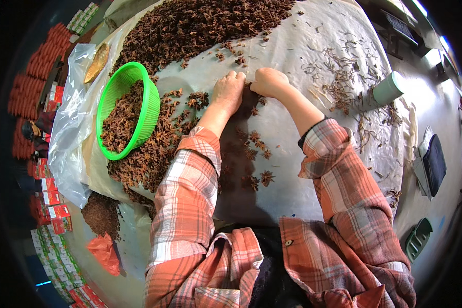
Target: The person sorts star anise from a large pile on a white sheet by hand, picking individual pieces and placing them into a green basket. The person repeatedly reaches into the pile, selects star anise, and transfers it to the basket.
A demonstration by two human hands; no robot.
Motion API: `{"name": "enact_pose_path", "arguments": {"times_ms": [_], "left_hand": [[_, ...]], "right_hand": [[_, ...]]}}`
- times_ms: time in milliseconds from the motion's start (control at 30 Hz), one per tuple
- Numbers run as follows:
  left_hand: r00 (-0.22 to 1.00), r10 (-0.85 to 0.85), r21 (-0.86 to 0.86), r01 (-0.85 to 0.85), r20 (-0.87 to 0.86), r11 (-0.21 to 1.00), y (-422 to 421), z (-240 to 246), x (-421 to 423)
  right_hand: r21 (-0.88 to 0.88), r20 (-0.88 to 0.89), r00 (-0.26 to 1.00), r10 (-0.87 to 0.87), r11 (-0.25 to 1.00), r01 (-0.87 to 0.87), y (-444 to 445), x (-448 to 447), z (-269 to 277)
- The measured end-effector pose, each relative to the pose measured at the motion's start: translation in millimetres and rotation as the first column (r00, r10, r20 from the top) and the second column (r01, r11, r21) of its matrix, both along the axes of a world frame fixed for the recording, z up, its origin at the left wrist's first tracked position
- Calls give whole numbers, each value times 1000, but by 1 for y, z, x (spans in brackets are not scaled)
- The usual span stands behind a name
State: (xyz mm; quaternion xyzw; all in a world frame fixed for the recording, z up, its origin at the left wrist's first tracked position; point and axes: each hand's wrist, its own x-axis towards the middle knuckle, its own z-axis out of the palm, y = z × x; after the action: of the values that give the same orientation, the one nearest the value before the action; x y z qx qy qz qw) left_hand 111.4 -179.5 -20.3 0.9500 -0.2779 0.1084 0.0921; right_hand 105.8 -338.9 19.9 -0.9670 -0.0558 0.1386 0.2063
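My left hand (228, 92) and my right hand (270, 82) are close together over the pale sheet (285, 142), fingers curled inward. A dark bit of star anise shows in the narrow gap between them, by my right fingertips. What lies inside either hand is hidden. Loose star anise pods (266, 178) are scattered on the sheet below the hands. To the left, a bright green plastic basket (151, 111) stands tilted, partly filled with star anise (119, 129). More star anise (165, 142) spreads around the basket's near and right sides.
A large star anise heap (200, 27) covers the far side. Thin dry stems (338, 82) lie at right beside a pale green cylindrical container (388, 88). Clear plastic (71, 127) and a woven basket (97, 63) are at left. An orange bag (104, 254) lies lower left.
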Motion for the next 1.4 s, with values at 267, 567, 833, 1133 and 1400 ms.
{"name": "enact_pose_path", "arguments": {"times_ms": [267, 567, 833, 1133, 1400], "left_hand": [[794, -155, -760, -476, -588, 443, 34, 39, -17], [975, 200, 41, -197, -98, 980, 11, 3, -32], [818, -200, -761, -372, -539, 532, 35, 52, -33], [993, 92, -587, -30, 76, 809, -15, 31, 38], [969, 231, -294, -196, 92, 936, 4, -5, 105]], "right_hand": [[475, 114, 993, -3, 878, -52, -44, -29, -12], [354, 536, 830, -157, 934, -52, -40, -77, -27], [-134, 124, 991, -47, 989, 64, -10, -22, 9], [-62, 455, 883, 116, 993, -98, -23, -73, -27], [63, 416, 863, 287, 938, -342, -14, -49, -15]]}}
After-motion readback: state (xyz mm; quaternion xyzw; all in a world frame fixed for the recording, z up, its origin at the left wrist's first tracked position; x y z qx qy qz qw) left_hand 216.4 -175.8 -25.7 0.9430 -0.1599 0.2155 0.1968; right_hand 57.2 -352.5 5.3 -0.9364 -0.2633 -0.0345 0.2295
